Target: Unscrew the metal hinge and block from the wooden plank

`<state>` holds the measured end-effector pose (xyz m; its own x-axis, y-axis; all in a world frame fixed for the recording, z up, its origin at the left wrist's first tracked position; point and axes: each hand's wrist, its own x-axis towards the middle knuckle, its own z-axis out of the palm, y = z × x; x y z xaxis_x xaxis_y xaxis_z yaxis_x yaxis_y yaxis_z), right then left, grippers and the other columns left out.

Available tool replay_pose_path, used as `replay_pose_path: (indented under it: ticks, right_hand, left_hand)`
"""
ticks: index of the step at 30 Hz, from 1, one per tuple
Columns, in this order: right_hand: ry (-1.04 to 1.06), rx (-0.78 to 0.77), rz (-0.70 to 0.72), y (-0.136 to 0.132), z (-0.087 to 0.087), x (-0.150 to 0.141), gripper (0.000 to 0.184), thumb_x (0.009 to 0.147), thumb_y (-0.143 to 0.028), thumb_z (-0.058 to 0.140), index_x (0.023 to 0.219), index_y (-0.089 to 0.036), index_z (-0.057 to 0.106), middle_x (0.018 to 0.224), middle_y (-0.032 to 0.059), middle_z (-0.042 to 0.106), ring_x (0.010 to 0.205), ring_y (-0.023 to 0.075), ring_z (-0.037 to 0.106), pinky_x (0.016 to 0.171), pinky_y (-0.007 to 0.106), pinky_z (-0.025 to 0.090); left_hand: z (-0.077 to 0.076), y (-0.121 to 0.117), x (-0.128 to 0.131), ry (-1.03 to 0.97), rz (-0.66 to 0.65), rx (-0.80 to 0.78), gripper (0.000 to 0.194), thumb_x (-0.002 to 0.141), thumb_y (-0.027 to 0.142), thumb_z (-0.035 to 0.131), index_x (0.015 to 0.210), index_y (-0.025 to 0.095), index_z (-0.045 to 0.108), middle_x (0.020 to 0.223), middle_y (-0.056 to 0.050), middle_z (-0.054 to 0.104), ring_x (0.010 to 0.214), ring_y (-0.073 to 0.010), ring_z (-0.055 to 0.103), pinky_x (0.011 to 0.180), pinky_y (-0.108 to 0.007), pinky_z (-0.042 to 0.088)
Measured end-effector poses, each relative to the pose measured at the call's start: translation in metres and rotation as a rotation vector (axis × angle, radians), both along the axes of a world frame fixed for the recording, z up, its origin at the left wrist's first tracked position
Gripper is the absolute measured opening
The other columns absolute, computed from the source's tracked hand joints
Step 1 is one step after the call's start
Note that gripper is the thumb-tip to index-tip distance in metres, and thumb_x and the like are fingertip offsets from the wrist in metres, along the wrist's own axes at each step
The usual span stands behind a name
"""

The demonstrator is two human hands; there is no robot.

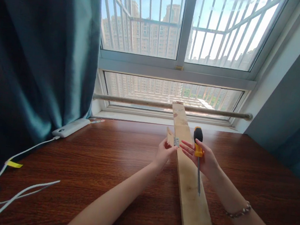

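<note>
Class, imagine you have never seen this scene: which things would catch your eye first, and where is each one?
First, the long pale wooden plank running down the middle of the dark wooden table, its far end propped on the rail by the barred window. Next, the right hand holding an orange-and-black-handled screwdriver over the plank, and the left hand at a small metal hinge on the plank's edge.

home room: curtain, barred window

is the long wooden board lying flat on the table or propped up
Propped up: the board has its near end on the table and its far end on the window rail.
</note>
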<state>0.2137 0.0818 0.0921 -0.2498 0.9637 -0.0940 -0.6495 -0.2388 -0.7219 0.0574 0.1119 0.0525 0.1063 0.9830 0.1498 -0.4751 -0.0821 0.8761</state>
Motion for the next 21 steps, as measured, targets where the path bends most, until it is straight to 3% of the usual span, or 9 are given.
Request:
replay_pose_path:
  ticks: [5,8,11,13,16,19,21]
  right_hand:
    - [0.019,-0.125,-0.252,0.009,0.003,0.017,0.033,0.081,-0.038,0.051,0.055,-0.016,0.051,0.081,0.0073,0.066,0.061,0.0128,0.061,0.055,0.024,0.050]
    - [0.057,-0.166,-0.349,0.016,-0.001,0.033,0.039,0.083,-0.046,0.043,0.059,-0.017,0.051,0.059,0.0033,0.059,0.040,0.0079,0.046,0.035,0.019,0.039]
    - [0.133,-0.159,-0.371,0.023,-0.009,0.047,0.046,0.087,-0.050,0.033,0.060,-0.017,0.050,0.047,-0.0009,0.048,0.031,0.0043,0.032,0.026,0.016,0.025]
    - [0.179,-0.151,-0.414,0.028,-0.015,0.052,0.046,0.089,-0.048,0.034,0.060,-0.017,0.050,0.047,-0.0015,0.048,0.030,0.0027,0.032,0.026,0.014,0.025]
    - [0.150,-0.113,-0.528,0.035,-0.023,0.054,0.029,0.086,-0.037,0.049,0.065,-0.017,0.055,0.056,0.0004,0.059,0.039,0.0038,0.047,0.035,0.012,0.040]
    - [0.105,0.007,-0.554,0.039,-0.021,0.051,0.007,0.077,-0.021,0.062,0.071,-0.017,0.060,0.071,0.0014,0.067,0.062,0.0094,0.062,0.058,0.017,0.054]
    - [0.049,0.118,-0.503,0.042,-0.013,0.049,0.009,0.068,-0.013,0.067,0.076,-0.015,0.063,0.080,0.0035,0.069,0.076,0.0133,0.065,0.073,0.021,0.055]
  left_hand:
    - [-0.004,0.004,-0.002,-0.146,0.021,-0.246,0.032,0.059,0.014,0.072,0.089,0.013,0.062,0.092,-0.008,0.067,0.080,-0.0174,0.062,0.069,-0.028,0.048]
    - [-0.005,0.006,-0.003,-0.227,0.041,-0.344,0.022,0.062,0.009,0.067,0.083,0.013,0.061,0.083,-0.006,0.066,0.069,-0.0127,0.060,0.062,-0.025,0.048]
    - [-0.004,0.008,-0.003,-0.284,0.045,-0.400,0.017,0.065,0.004,0.062,0.080,0.013,0.060,0.080,-0.005,0.065,0.066,-0.0109,0.059,0.061,-0.023,0.047]
    - [-0.004,0.008,-0.003,-0.313,0.048,-0.420,0.018,0.067,0.001,0.059,0.080,0.013,0.060,0.081,-0.005,0.066,0.067,-0.0108,0.060,0.060,-0.022,0.047]
    - [-0.001,0.008,-0.002,-0.369,0.041,-0.434,0.021,0.068,-0.001,0.055,0.083,0.012,0.061,0.082,-0.006,0.066,0.070,-0.0119,0.061,0.063,-0.023,0.049]
    - [0.001,0.007,-0.001,-0.414,0.028,-0.455,0.022,0.069,-0.003,0.052,0.084,0.010,0.061,0.082,-0.008,0.066,0.072,-0.0129,0.062,0.066,-0.023,0.050]
    - [0.002,0.006,-0.001,-0.425,0.023,-0.475,0.021,0.069,-0.003,0.052,0.083,0.009,0.061,0.082,-0.008,0.066,0.073,-0.0134,0.062,0.067,-0.023,0.051]
